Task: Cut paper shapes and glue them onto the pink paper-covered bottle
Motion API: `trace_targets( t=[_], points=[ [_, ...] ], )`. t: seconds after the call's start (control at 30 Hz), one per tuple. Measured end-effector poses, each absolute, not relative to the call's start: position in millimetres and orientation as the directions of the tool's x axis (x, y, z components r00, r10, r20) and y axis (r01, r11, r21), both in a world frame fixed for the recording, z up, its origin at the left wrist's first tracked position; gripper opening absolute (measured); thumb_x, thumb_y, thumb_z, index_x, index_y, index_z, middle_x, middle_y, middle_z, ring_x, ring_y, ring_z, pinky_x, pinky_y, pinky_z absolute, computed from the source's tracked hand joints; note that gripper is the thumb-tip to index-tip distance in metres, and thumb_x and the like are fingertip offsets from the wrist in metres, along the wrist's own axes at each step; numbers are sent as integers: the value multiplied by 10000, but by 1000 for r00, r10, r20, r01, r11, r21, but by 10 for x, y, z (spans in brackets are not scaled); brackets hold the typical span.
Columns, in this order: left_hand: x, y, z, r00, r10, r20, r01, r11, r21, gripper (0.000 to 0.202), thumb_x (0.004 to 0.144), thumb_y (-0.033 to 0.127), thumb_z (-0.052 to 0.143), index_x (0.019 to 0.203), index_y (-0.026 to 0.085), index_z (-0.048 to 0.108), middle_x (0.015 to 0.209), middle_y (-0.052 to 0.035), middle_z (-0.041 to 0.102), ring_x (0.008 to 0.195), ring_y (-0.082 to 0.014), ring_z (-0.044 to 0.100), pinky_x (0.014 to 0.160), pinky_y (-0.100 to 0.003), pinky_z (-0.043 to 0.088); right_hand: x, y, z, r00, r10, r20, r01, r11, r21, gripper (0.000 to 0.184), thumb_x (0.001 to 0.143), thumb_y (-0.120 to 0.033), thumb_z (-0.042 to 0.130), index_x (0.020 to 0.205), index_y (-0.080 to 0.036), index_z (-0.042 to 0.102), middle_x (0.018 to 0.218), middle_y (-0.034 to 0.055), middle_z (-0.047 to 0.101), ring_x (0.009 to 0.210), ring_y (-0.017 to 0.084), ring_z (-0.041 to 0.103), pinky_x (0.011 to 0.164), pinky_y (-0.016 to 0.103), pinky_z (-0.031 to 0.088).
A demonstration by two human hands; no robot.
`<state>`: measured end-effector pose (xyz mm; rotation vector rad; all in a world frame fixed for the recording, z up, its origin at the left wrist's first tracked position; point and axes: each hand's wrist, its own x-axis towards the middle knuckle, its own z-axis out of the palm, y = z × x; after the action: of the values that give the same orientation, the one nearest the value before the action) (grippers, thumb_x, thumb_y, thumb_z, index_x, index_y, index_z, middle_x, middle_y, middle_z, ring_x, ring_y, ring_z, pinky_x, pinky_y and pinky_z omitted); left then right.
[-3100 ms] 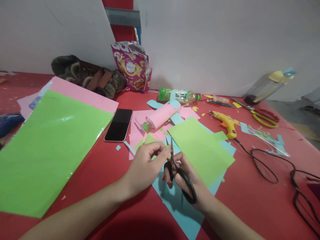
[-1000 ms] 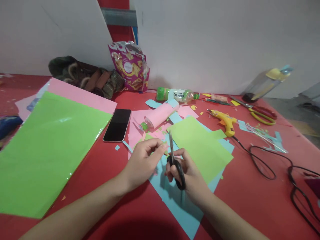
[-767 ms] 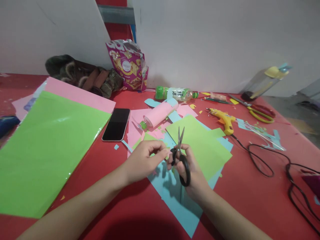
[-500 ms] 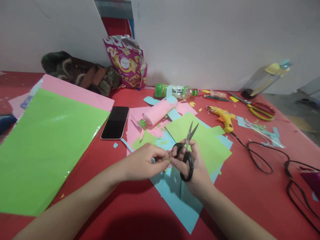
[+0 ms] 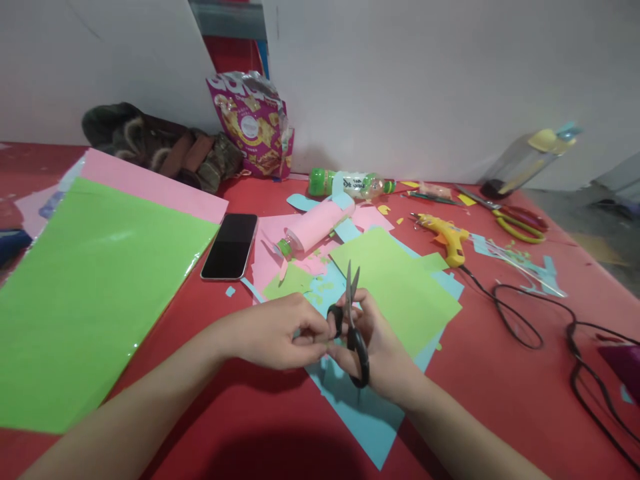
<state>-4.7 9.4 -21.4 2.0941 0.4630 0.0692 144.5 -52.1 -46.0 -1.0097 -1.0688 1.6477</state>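
The right hand (image 5: 385,363) grips black-handled scissors (image 5: 349,293) in its fingers; just beside them, the left hand (image 5: 277,333) is curled, any grip unclear. Beyond the fingers, a bottle label (image 5: 349,181) bears dark characters, unreadable.

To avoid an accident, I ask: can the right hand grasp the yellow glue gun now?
Probably not right away: the right hand holds the scissors. Otherwise, only flat paper appears to lie between it and the glue gun.

Scissors (image 5: 349,300): metal blades, blk plastic hdls. Loose grn sheet (image 5: 400,287): matt paper. Lg grn pkt (image 5: 100,293): clr plastic outer, v. glossy. Phone (image 5: 230,247): glossy, glass-like. Snack bag (image 5: 253,127): shiny crinkled foil. Glue gun (image 5: 447,237): smooth plastic. Surface (image 5: 480,373): smooth, approx. matt.
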Motion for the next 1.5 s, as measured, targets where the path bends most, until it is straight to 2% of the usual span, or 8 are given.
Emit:
trace_targets(
  t=[0.27,0.57,0.73,0.87,1.03,1.17,1.33,1.5],
  points=[
    [-58,121,-240,884,425,-194,413,-517,750,255,697,137,416,495,150,261,444,66,210,419,-46,201,432,-190,191,1428,-519,-506,-173,966,-190,-254,-231,-939,474,548,-58,650,841,-242,325,684,-77,458,538,46,423,478,156,334],
    [-81,165,-285,825,525,-208,493,-489,720,137,686,154,414,551,146,434,460,62,313,442,-54,297,464,-175,243,1449,-465,-548,135,971,-197,-293,-150,-944,398,599,-149,633,853,-256,346,680,-73,494,561,65,479,459,162,363],
    [55,90,-335,771,607,-195,503,-392,770,202,743,257,432,577,143,433,502,48,393,492,-69,364,489,-181,280,1465,-459,-543,202,960,-194,-323,-122,-938,392,595,-154,639,852,-251,359,679,-78,504,493,41,431,422,147,338],
    [162,-9,-378,664,735,-139,486,-283,827,276,805,312,358,603,144,444,532,43,383,490,-69,345,470,-188,267,1459,-468,-535,219,961,-167,-345,-84,-935,394,594,-155,646,850,-255,363,677,-76,503,519,48,455,444,151,355],
    [247,-109,-441,544,835,-78,463,-221,858,286,812,286,357,564,149,395,535,42,361,520,-75,348,494,-192,279,1445,-464,-528,244,961,-133,-336,-45,-941,393,593,-159,650,843,-257,363,676,-72,499,590,72,500,504,177,391],
    [264,-130,-451,515,852,-91,422,-160,893,261,810,282,367,591,149,420,544,41,387,531,-75,367,508,-190,300,1437,-462,-531,258,958,-126,-324,-37,-945,398,589,-144,649,845,-255,365,673,-71,500,610,79,505,510,180,390],
    [215,-86,-432,533,842,-77,435,-195,879,247,795,260,383,576,149,415,543,42,385,519,-71,377,496,-188,299,1438,-464,-559,225,965,-133,-320,-56,-946,386,604,-133,640,849,-250,366,677,-74,497,559,58,467,473,160,360],
    [142,-21,-387,644,758,-106,462,-276,843,250,789,259,386,573,143,437,513,42,410,477,-65,382,461,-190,279,1455,-469,-567,162,977,-135,-326,-77,-942,388,625,-165,637,876,-254,355,703,-68,490,567,63,469,495,177,374]
  ],
)
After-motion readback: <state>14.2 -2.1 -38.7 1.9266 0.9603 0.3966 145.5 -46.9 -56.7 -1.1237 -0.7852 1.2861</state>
